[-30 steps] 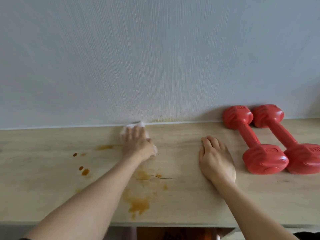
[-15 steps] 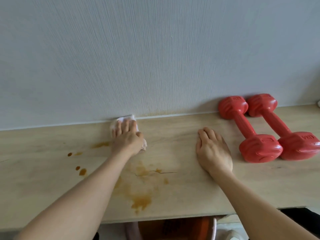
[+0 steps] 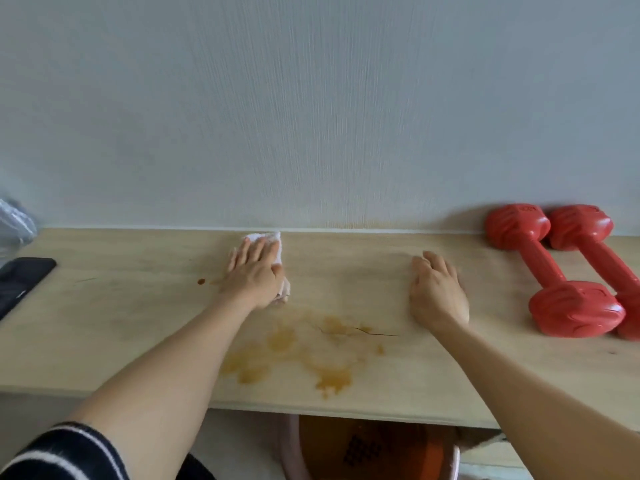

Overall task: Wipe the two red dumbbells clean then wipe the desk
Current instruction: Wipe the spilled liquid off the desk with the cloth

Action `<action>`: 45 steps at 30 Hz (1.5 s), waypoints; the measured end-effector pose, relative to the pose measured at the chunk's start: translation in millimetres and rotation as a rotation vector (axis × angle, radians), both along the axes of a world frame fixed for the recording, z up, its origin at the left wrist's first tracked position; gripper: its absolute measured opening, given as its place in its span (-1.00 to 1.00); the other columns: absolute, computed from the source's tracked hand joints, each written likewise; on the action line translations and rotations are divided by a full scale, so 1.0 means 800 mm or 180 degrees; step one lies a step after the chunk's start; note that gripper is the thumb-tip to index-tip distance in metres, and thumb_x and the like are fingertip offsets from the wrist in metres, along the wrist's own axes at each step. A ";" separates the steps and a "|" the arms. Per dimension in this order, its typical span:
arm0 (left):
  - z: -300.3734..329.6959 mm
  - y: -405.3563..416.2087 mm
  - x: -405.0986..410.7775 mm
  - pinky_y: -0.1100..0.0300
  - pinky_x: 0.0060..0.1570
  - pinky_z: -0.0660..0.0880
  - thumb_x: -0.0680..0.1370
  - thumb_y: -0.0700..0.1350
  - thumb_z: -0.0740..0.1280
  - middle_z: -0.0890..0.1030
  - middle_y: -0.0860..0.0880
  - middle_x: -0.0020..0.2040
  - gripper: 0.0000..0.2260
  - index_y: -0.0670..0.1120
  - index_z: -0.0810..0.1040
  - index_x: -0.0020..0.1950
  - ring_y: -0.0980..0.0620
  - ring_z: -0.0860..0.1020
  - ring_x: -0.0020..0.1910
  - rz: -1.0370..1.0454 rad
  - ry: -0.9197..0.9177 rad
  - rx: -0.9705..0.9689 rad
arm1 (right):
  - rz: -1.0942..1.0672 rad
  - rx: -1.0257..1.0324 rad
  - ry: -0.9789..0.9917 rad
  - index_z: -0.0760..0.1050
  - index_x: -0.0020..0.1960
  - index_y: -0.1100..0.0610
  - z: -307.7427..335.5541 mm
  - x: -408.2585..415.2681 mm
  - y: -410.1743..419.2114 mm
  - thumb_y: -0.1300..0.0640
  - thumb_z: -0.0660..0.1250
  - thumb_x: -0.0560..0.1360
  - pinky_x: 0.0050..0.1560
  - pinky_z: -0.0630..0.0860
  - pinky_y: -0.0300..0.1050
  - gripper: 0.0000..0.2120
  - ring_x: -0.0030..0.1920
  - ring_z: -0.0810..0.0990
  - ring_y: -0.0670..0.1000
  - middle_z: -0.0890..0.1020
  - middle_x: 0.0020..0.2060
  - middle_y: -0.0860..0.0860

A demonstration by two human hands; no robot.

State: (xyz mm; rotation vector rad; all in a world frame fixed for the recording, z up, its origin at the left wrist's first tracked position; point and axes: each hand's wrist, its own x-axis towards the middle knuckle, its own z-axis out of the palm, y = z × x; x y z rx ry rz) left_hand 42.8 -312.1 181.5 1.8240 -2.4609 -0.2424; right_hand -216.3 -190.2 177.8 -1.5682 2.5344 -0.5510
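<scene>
Cloth (image 3: 266, 239) under my flat left hand (image 3: 254, 275) had slid left along counter (image 3: 121, 323); right hand (image 3: 437, 292) rested released; stains (image 3: 332, 377) remained.

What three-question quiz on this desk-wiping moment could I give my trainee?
1. True or false: the left hand presses a white cloth onto the desk.
2. Which lie nearer the right hand? A) the dumbbells B) the dark flat thing
3. Fill in: the biggest brown stain lies near the desk's ____ edge.

Key: 1 true; 2 A; 3 front.
</scene>
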 end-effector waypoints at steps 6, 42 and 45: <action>-0.008 -0.009 0.091 -0.13 0.46 -0.18 0.59 0.00 -0.05 -0.02 0.12 0.55 -0.53 0.13 0.01 0.52 -0.01 -0.15 0.52 0.0403 0.0035 -0.0062 | -0.0005 -0.0161 0.0075 0.39 0.28 0.08 -0.010 0.039 -0.016 0.21 0.03 0.57 0.35 0.18 -0.06 -0.67 0.32 0.29 0.06 0.38 0.34 -0.04; -0.004 0.121 -0.093 -0.01 0.44 -0.26 0.64 0.00 -0.13 -0.15 -0.01 0.56 -0.54 0.01 -0.07 0.55 -0.09 -0.25 0.52 -0.0272 0.0224 0.0235 | -0.0262 -0.0883 -0.1537 0.48 0.31 0.17 0.011 -0.012 0.057 0.32 0.17 0.54 0.26 0.34 -0.15 -0.63 0.28 0.49 0.12 0.56 0.24 0.13; 0.000 0.163 -0.138 0.00 0.43 -0.31 0.64 0.02 -0.14 -0.18 -0.03 0.56 -0.53 -0.01 -0.10 0.55 -0.06 -0.29 0.51 -0.0648 0.0391 0.0406 | -0.0213 -0.0992 -0.1607 0.48 0.31 0.19 0.019 -0.004 0.060 0.34 0.17 0.54 0.26 0.33 -0.19 -0.64 0.28 0.50 0.09 0.56 0.25 0.13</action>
